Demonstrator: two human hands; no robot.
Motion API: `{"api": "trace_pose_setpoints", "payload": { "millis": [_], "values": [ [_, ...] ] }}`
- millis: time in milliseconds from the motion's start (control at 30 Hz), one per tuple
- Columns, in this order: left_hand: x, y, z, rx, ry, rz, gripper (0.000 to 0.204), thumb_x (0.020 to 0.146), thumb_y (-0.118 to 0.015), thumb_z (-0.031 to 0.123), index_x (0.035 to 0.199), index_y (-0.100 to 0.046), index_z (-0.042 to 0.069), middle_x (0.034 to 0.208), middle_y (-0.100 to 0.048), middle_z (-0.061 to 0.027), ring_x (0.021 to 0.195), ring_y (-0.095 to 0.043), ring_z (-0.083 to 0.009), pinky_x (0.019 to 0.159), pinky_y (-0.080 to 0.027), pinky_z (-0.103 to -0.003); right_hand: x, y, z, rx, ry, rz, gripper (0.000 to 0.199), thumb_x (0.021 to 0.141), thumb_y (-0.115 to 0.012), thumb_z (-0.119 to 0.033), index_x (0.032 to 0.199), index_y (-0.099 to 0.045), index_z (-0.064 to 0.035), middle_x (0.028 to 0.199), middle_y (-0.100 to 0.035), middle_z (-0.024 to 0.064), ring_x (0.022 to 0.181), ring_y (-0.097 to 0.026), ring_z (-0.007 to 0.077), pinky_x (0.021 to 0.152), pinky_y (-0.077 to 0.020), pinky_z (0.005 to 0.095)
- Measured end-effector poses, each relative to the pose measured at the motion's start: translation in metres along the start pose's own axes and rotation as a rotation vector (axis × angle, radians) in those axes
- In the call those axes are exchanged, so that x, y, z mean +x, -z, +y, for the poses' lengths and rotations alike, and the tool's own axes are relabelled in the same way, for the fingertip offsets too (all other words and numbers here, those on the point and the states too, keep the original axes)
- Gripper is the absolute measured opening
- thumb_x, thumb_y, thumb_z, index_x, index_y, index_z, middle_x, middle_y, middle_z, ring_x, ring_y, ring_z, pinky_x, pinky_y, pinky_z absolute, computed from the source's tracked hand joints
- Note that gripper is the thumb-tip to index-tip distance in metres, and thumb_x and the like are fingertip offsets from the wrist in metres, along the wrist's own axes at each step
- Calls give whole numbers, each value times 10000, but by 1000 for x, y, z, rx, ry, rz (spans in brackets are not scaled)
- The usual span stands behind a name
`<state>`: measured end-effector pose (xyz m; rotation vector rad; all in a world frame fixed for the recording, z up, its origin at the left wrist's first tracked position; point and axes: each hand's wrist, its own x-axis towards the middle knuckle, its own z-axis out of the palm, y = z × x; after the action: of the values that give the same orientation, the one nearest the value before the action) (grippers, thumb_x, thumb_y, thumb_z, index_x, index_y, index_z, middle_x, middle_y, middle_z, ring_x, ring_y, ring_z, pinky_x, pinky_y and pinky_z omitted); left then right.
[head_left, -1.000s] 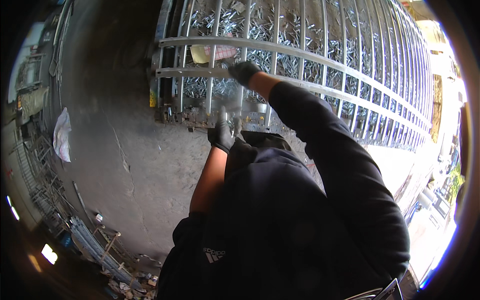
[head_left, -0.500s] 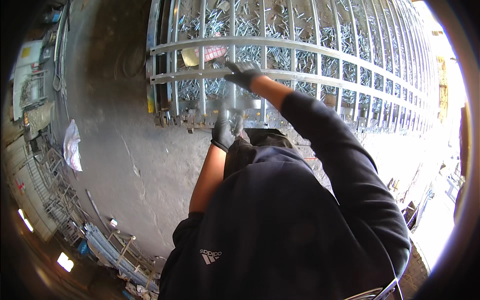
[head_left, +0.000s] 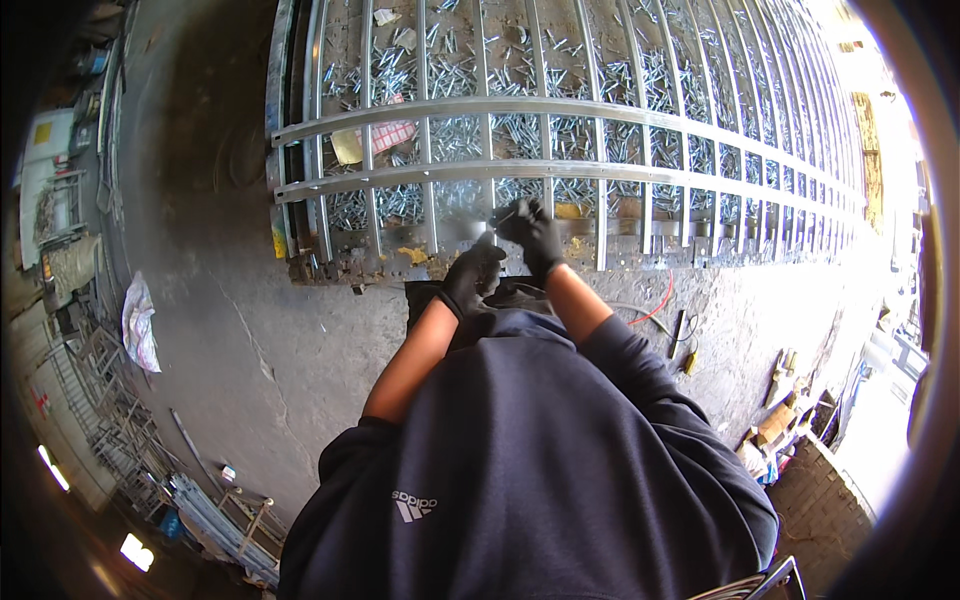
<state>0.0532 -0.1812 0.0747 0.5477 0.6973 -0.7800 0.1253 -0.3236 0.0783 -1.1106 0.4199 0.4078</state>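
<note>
In dark gloves, my hands are close together at the near edge of a metal grille [head_left: 400, 176] of parallel bars and two cross rails. My left hand [head_left: 473, 274] is curled below the edge, closed around something I cannot make out. Just right of it, my right hand [head_left: 532, 236] has bent fingers closed by the near end of one bar; what they grip is hidden. A pale, blurred patch shows beside the fingertips, too smeared to name. Under the bars lie a great many small shiny metal pins [head_left: 566, 128], possibly rivet stems.
A torn red-and-white carton [head_left: 392, 134] lies among the pins. A white sack [head_left: 140, 322] is on the concrete floor at left, with metal stock [head_left: 215, 525] at lower left. Right of my body, a red cable [head_left: 664, 296] and a dark tool [head_left: 678, 333] lie on the floor.
My right hand has drawn back from the nearer cross rail toward my left hand. My left hand has moved slightly right and nearer. The whole view has shifted a little.
</note>
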Motion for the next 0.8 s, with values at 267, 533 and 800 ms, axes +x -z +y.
{"api": "trace_pose_setpoints", "payload": {
  "millis": [267, 533, 800],
  "values": [
    [29, 61, -41, 101, -206, 467, 256, 933, -668, 373, 1017, -659, 131, 562, -454, 43, 422, -394, -68, 383, -305, -228, 144, 16, -21, -1878, 653, -658, 205, 852, -661, -100, 1045, -607, -61, 817, -642, 102, 741, -668, 256, 623, -523, 354],
    [63, 61, -56, 236, -158, 425, 226, 965, -615, 295, 1050, -672, 94, 546, -460, 39, 376, -375, -89, 338, -292, -267, 195, 29, 26, -1460, 177, -450, 184, 950, -503, -226, 1011, -631, -110, 968, -663, 184, 957, -659, 374, 822, -504, 475],
    [70, 63, -57, 220, -249, 435, 226, 952, -602, 211, 1120, -666, 74, 590, -507, 35, 417, -414, -82, 351, -321, -262, 140, -26, -40, -1846, 629, -670, 192, 978, -499, -195, 957, -650, -79, 929, -700, 167, 871, -698, 344, 764, -551, 437]
  ]
}}
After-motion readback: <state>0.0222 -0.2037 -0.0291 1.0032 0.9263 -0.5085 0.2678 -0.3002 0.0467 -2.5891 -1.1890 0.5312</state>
